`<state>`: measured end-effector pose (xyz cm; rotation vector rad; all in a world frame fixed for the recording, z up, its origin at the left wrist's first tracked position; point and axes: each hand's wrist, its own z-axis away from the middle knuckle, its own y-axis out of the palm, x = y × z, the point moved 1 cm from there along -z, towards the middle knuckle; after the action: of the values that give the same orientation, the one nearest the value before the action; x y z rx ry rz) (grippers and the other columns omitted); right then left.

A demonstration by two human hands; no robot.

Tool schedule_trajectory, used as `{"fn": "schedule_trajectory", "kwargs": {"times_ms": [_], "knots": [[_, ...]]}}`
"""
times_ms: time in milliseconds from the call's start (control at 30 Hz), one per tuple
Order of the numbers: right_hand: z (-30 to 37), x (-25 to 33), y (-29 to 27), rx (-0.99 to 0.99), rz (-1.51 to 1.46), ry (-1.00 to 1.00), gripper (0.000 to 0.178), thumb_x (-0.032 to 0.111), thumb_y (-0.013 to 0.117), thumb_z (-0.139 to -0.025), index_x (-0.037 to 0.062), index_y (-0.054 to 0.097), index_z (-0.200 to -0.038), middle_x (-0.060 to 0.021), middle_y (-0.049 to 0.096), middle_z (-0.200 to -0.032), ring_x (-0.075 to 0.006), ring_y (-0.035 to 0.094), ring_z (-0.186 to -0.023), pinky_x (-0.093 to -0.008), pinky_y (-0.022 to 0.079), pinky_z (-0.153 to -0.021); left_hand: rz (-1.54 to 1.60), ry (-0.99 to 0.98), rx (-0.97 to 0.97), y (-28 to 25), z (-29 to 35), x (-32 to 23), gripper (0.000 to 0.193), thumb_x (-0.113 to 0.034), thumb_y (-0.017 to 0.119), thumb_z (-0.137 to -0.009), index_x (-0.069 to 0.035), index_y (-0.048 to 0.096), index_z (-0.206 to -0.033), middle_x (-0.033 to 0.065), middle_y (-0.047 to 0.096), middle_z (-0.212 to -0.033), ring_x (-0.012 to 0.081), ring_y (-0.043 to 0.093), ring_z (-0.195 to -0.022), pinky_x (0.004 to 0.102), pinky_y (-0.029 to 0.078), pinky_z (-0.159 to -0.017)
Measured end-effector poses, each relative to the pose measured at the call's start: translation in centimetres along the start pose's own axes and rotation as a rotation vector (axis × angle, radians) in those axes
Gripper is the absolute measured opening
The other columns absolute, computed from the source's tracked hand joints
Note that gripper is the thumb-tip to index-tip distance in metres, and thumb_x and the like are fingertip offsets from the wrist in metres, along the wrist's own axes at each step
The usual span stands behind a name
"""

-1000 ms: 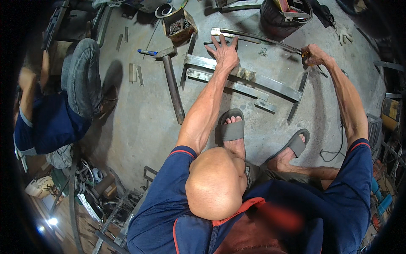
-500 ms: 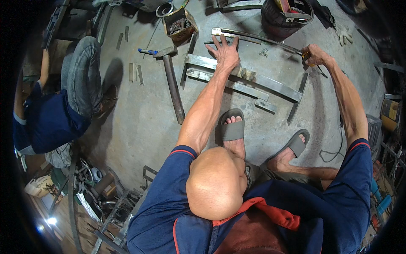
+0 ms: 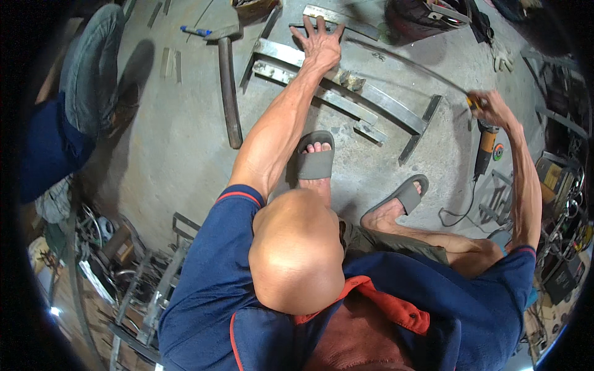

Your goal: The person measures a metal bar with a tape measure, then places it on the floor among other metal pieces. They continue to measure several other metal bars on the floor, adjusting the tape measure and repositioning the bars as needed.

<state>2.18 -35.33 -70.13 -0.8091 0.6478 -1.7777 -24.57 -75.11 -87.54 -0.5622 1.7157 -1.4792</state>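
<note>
My left hand (image 3: pixel 322 51) lies with fingers spread at the far end of the metal pieces. Its fingertips reach a short dark bar and the edge of a pale steel bar (image 3: pixel 356 25). Below its wrist runs a thick steel bar (image 3: pixel 396 112) resting across two dark crosspieces. A thinner steel bar (image 3: pixel 343 105) lies alongside it on the near side. My right hand (image 3: pixel 495 110) is closed around a yellow-and-black tape measure (image 3: pixel 474 102). Its long blade (image 3: pixel 411 63) stretches left over the floor, and its far end lies short of the pale bar.
A hammer (image 3: pixel 229 93) and a blue marker (image 3: pixel 196 30) lie at left. An angle grinder (image 3: pixel 486 148) with a cord sits below my right hand. A dark bucket (image 3: pixel 417 21) stands far right. Another person's jeans-clad leg (image 3: pixel 93 68) is at far left.
My right hand has moved right and nearer with the tape measure. The blade's far end has slid off the pale bar. The grinder has come into view, and my left hand stays spread.
</note>
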Motion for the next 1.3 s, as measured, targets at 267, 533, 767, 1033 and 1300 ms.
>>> {"fn": "schedule_trajectory", "kwargs": {"times_ms": [267,533,767,1033,1300], "knots": [[8.1,0.7,3.8,0.056,-0.239,0.116,0.051,0.002,0.074,-0.071,0.0011,0.065,-0.121,-0.0081,0.060,-0.080,-0.0142,0.055,-0.076,-0.0340,0.050,-0.072,-0.015,-0.044,0.033,-0.2,-0.1,-0.5,0.066,-0.014,0.057,-0.089,-0.039,0.051,-0.149,0.0235,0.029,-0.160,0.0558,0.010,-0.151,0.0857,0.002,-0.108],[8.0,2.3,4.7,0.100,-0.315,0.196,0.046,0.000,0.073,-0.073,0.0005,0.066,-0.118,-0.0033,0.056,-0.075,-0.0097,0.053,-0.071,-0.0302,0.049,-0.066,-0.006,-0.051,0.045,0.0,-0.3,-0.4,0.065,-0.014,0.057,-0.089,-0.040,0.052,-0.149,0.0232,0.029,-0.160,0.0560,0.010,-0.150,0.0858,0.000,-0.108],[7.8,1.8,5.1,0.115,-0.210,0.145,0.045,0.000,0.074,-0.072,0.0006,0.066,-0.117,-0.0050,0.057,-0.074,-0.0109,0.052,-0.069,-0.0324,0.048,-0.064,0.007,-0.043,0.022,0.2,-0.4,-0.2,0.062,-0.015,0.055,-0.091,-0.037,0.054,-0.148,0.0248,0.029,-0.161,0.0573,0.009,-0.150,0.0858,-0.002,-0.108],[8.1,1.8,5.3,0.081,-0.290,0.149,0.043,0.000,0.073,-0.072,-0.0002,0.066,-0.114,-0.0060,0.056,-0.074,-0.0140,0.051,-0.068,-0.0329,0.047,-0.063,0.009,-0.042,0.052,0.0,-0.3,-0.3,0.061,-0.017,0.053,-0.091,-0.037,0.052,-0.149,0.0248,0.029,-0.160,0.0568,0.009,-0.151,0.0859,-0.001,-0.108],[8.4,3.3,4.9,0.146,-0.198,0.166,0.046,0.001,0.073,-0.072,-0.0001,0.066,-0.118,-0.0077,0.062,-0.077,-0.0147,0.056,-0.071,-0.0334,0.051,-0.069,0.037,-0.033,0.043,-0.3,0.0,-0.4,0.064,-0.015,0.054,-0.090,-0.036,0.052,-0.150,0.0261,0.030,-0.159,0.0578,0.011,-0.149,0.0862,0.000,-0.107]]}}
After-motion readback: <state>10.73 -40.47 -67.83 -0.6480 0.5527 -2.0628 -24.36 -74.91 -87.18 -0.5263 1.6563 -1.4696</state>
